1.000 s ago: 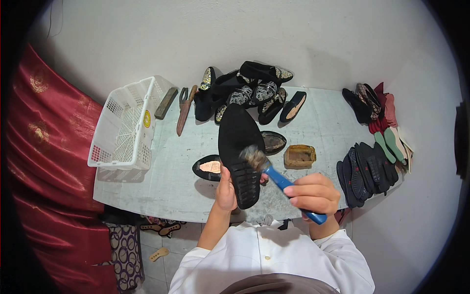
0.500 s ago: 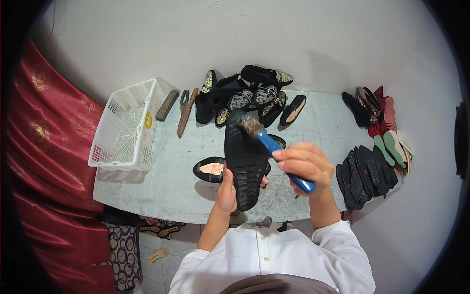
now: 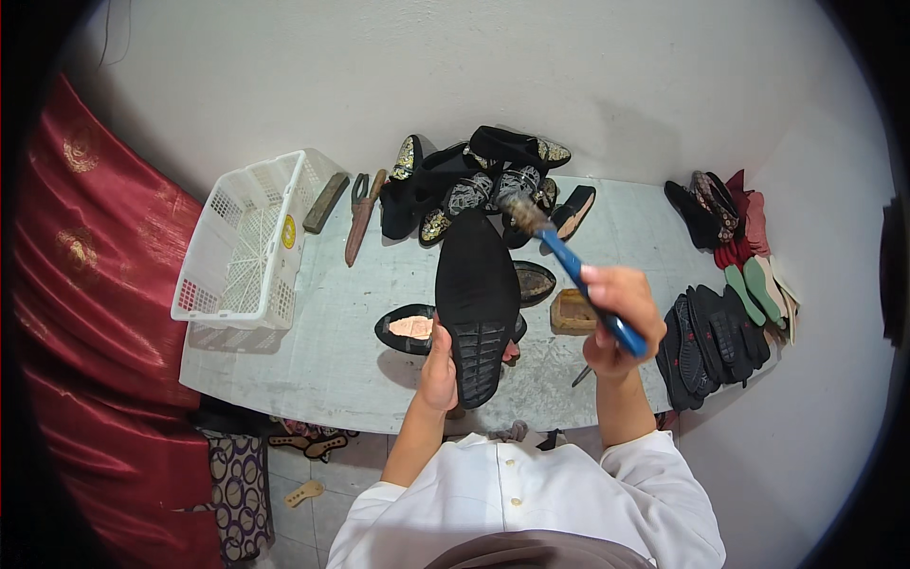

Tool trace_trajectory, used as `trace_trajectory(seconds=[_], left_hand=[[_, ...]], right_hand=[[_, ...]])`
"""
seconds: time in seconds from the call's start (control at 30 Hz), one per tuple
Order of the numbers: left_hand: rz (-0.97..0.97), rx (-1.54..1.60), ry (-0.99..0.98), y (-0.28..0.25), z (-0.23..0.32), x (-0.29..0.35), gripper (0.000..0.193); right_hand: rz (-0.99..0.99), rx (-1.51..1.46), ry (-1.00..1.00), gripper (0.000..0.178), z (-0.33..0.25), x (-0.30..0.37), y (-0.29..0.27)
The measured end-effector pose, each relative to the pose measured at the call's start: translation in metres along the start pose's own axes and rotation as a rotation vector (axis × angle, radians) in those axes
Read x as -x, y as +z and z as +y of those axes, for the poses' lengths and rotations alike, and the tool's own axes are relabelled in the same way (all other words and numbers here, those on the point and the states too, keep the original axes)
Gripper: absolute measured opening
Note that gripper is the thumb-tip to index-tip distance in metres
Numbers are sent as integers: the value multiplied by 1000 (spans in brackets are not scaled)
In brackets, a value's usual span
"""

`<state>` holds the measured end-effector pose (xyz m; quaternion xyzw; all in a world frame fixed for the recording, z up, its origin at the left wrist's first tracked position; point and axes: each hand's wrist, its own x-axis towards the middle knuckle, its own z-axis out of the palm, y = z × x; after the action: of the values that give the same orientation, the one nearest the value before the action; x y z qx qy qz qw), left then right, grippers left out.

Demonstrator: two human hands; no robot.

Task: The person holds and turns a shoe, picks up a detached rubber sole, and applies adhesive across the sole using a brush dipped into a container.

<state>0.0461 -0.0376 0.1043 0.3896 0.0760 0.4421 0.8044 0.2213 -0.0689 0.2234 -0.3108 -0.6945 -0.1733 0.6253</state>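
Observation:
My left hand point(image 3: 439, 373) grips a black shoe sole point(image 3: 477, 284) by its ribbed heel end, thumb on the near side, smooth forefoot pointing away from me. In my right hand point(image 3: 623, 320) is a paintbrush point(image 3: 567, 254) with a blue handle. Its worn bristles are off the sole, up to the right of the toe end. Behind the sole, partly covered by it, lie a shoe with a pale inside point(image 3: 409, 328) and another dark shoe point(image 3: 536, 283). A small wooden block or box point(image 3: 573, 313) sits on the table to the left of my right hand.
A white plastic basket point(image 3: 277, 277) stands at the left, beside a dark block point(image 3: 326, 202), a sheathed tool point(image 3: 358, 228) and scissors. Black shoes with patterned toes point(image 3: 455, 194) pile up by the wall. At right are stacked black soles point(image 3: 711, 332) and green insoles point(image 3: 749, 289). A red curtain point(image 3: 123, 332) hangs left.
The brush has lifted off the sole and moved right with my right hand, uncovering the small wooden block. My left hand and the sole have barely moved.

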Motion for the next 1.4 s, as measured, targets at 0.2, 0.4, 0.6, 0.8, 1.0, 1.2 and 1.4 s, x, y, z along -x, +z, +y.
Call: trace_trajectory(seconds=[0.2,0.4,0.6,0.8,1.0,1.2,1.4], left_hand=[[55,48,-9,3,1,1,65],[68,29,-32,1,0,1,66],[49,6,-1,5,6,-1,69],[73,15,-23,4,7,0,70],[61,16,-5,6,7,-1,67],[66,32,-17,4,6,-1,64],[59,29,-10,1,5,-1,62]], right_hand=[[-163,-111,-66,19,-7,-3,3],[19,-171,7,26,0,5,4],[-27,-164,54,19,3,4,11],[-52,-207,21,17,3,1,11],[-92,-174,25,22,5,-3,13],[-52,-112,-22,20,6,-5,15],[-87,-102,-44,20,2,-7,11]])
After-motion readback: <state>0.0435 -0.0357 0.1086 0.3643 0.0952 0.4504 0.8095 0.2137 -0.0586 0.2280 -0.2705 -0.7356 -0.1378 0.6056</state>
